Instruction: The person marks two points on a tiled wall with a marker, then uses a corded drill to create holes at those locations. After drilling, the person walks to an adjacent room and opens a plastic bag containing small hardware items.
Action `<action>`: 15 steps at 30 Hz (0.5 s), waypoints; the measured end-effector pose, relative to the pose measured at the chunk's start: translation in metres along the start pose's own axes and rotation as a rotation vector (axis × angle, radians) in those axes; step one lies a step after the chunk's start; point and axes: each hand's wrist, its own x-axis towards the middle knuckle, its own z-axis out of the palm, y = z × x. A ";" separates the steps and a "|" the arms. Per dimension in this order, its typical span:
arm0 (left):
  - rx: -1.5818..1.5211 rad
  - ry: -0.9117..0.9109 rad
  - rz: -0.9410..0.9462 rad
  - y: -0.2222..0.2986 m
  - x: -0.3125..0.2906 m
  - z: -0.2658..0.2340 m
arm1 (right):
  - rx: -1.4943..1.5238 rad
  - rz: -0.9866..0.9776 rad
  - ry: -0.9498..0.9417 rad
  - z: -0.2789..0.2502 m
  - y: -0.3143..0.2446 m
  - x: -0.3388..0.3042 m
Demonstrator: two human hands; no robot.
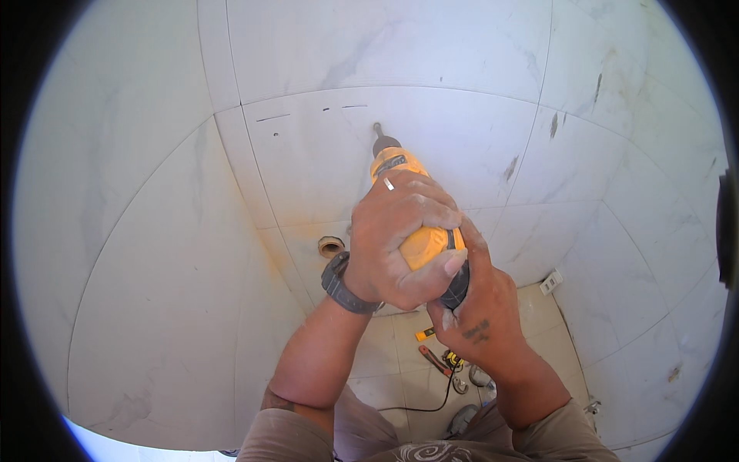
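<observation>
A yellow and black power drill [425,246] points away from me at the white wall tile [308,162]. Its bit [377,130] meets the tile, though how deep it sits cannot be made out. My left hand [389,231], wearing a black wristwatch [344,285], wraps over the top of the drill body. At the rear, my right hand [489,312] is closed round the black grip, its fingers partly hidden. Left of the bit, the tile bears short dark lines [273,118] and a small dark spot [276,135].
A round pipe opening [331,246] sits in the wall below the drill. On the tiled floor lie a red-handled wrench [435,359], a yellow tool [424,335] and a black cord [431,410]. A white socket-like piece [551,282] stands by the right wall [639,254].
</observation>
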 end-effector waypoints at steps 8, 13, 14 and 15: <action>-0.007 0.036 -0.017 -0.001 0.000 0.003 | 0.021 0.020 0.008 0.000 0.000 0.000; 0.000 0.041 -0.019 0.000 0.000 0.003 | -0.026 -0.022 0.011 0.000 0.002 0.000; 0.003 0.032 -0.010 -0.001 0.001 0.002 | -0.018 -0.028 0.017 0.000 0.002 0.000; 0.011 0.016 -0.003 -0.001 0.001 0.001 | -0.021 -0.013 0.009 0.000 0.001 0.000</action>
